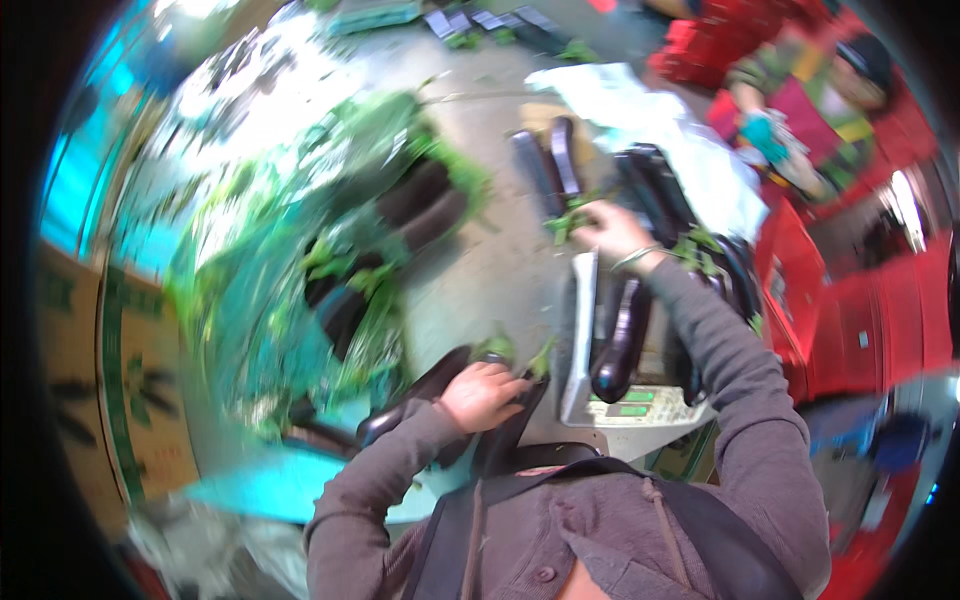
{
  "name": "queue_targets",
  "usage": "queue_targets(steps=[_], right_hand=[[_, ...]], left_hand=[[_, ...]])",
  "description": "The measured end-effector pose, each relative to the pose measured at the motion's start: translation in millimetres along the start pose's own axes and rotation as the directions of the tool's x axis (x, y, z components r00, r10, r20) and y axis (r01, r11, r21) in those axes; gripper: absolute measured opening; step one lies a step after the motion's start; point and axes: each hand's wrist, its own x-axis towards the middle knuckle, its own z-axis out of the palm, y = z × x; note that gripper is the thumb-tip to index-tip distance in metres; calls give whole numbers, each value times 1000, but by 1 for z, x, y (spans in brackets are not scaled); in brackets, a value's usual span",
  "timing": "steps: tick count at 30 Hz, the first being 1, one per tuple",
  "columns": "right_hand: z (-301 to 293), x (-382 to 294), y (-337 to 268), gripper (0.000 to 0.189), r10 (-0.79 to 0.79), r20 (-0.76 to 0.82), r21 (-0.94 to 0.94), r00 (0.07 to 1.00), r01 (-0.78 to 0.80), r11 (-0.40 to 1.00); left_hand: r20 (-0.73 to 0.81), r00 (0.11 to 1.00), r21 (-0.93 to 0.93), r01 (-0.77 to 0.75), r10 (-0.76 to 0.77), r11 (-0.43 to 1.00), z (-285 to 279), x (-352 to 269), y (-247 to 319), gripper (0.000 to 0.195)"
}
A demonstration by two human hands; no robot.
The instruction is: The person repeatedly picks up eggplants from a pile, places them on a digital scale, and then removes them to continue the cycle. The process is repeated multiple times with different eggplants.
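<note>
My left hand (484, 397) is closed over a dark purple eggplant near its green cap (493, 349), close to my body. Beside it, another eggplant (517, 416) points toward me, and one more (416, 394) slants to the left. My right hand (615, 234) reaches farther out and pinches the green stem end (571, 217) of an eggplant. Two eggplants (564, 154) extend away from those fingers; motion blur hides which stem is held. Below my right wrist, a glossy eggplant (624, 341) lies on a digital scale (581, 337) with a lit green display.
Green-tinted plastic bags (262, 300) with several eggplants (424, 199) cover the left of the grey table (480, 277). More eggplants (652, 187) lie right, beside white plastic sheeting (660, 112). Red crates (847, 322) and a gloved person (810, 120) are beyond. Cardboard boxes (142, 382) stand left.
</note>
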Motion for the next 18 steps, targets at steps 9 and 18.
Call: queue_targets(steps=[9, 18], right_hand=[[87, 123, -3, 45, -241, 43, -55, 970, 243, 969], [79, 201, 131, 95, 585, -24, 551, 810, -478, 684]], left_hand=[[-649, 620, 321, 748, -441, 580, -82, -98, -64, 56], [-682, 519, 231, 822, -515, 521, -71, -114, -133, 71]])
